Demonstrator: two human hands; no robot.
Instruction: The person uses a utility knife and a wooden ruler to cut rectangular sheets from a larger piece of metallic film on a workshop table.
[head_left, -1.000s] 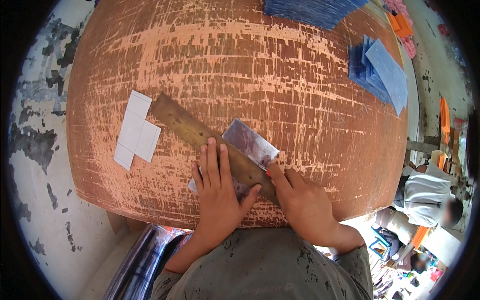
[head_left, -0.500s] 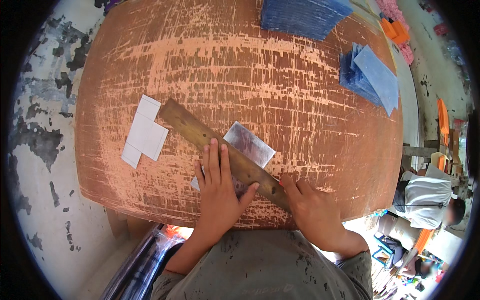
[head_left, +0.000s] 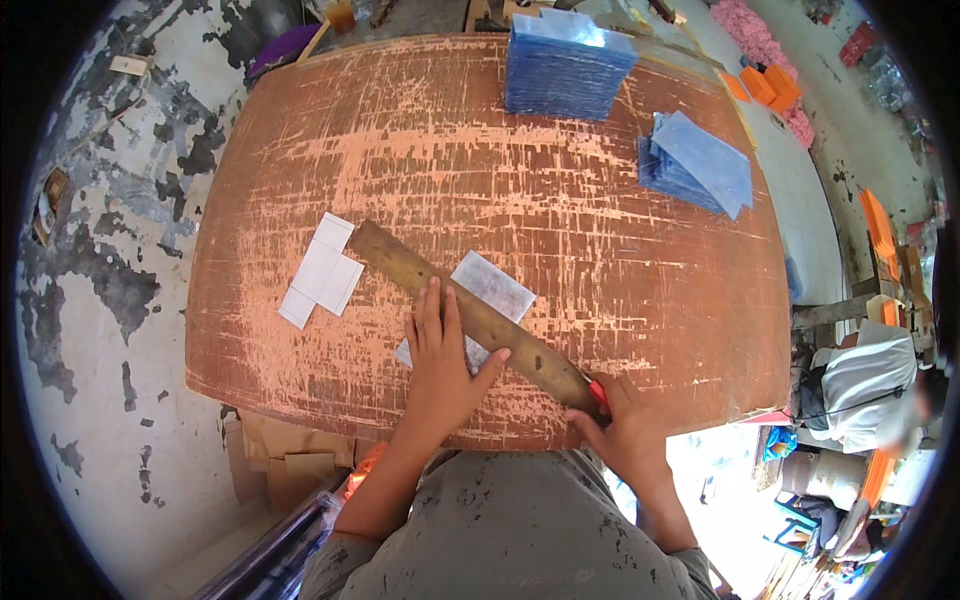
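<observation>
My left hand (head_left: pixel 437 370) lies flat with its fingers apart, pressing on a long brownish straightedge (head_left: pixel 480 317) that slants across the scratched brown tabletop (head_left: pixel 250 350). Beneath the straightedge is a greyish translucent sheet (head_left: pixel 495 285); part of it shows beyond the far edge, and more peeks out around my left hand. At the straightedge's near right end, my right hand (head_left: pixel 630 425) is closed on a slim red cutter (head_left: pixel 599 394). Its blade is too small to make out. Left of the straightedge rests a white paper template (head_left: pixel 322 270) with drawn lines.
A tall stack of bluish sheets (head_left: pixel 562 80) stands at the far edge, with a smaller fanned stack (head_left: pixel 695 165) to its right. Orange pieces (head_left: pixel 775 88) lie beyond the right edge. A peeling wall (head_left: pixel 110 270) is on the left. Another person (head_left: pixel 865 385) sits at the right.
My view has shifted, showing more beyond the table's far edge. My right hand has changed its pose at the straightedge's near end, and the red cutter now shows more. The left hand stays on the straightedge.
</observation>
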